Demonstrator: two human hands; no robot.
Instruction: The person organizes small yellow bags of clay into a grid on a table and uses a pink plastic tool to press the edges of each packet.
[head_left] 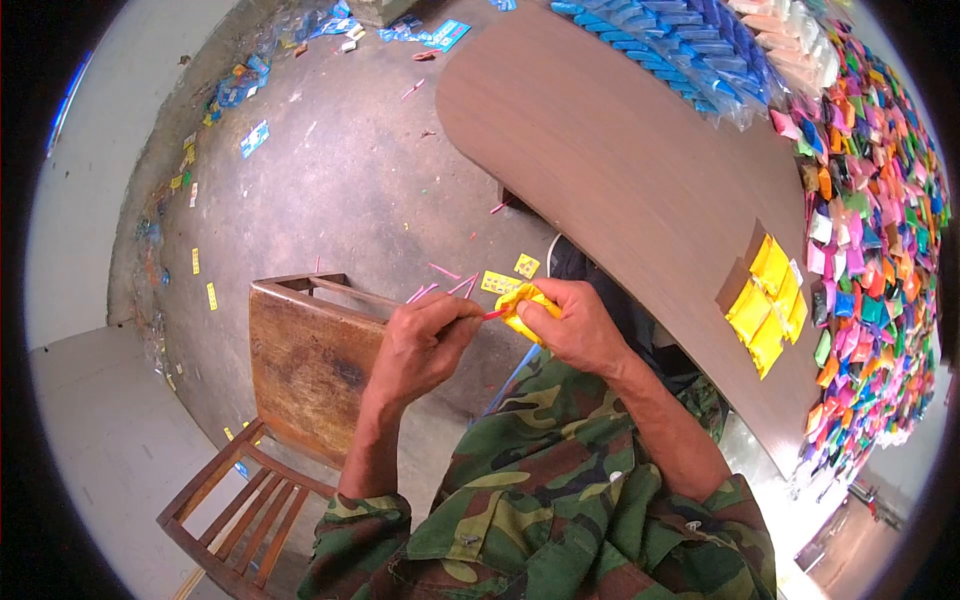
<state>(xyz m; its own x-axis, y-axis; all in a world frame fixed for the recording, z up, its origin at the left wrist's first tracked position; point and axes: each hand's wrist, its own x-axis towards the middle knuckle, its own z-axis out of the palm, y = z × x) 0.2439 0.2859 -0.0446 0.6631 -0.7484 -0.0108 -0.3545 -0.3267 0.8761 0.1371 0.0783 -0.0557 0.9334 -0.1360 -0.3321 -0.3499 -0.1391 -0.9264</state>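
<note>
My right hand (580,325) is closed around a crumpled yellow packet (522,300), thumb pressed on its face. My left hand (428,338) is closed too, its thumb and finger pinching a thin red strip (494,315) that runs to the packet's left side. The two hands are close together in front of my camouflage jacket (520,480), over the floor. Several flat yellow packets (765,310) lie in a block near the right edge of the brown table (640,160).
Small colourful packets (865,240) form a large heap along the table's right side. Rows of blue packets (670,50) line its far end. A wooden chair (320,360) stands left of me. Pink sticks (425,292) and scraps litter the concrete floor (300,190).
</note>
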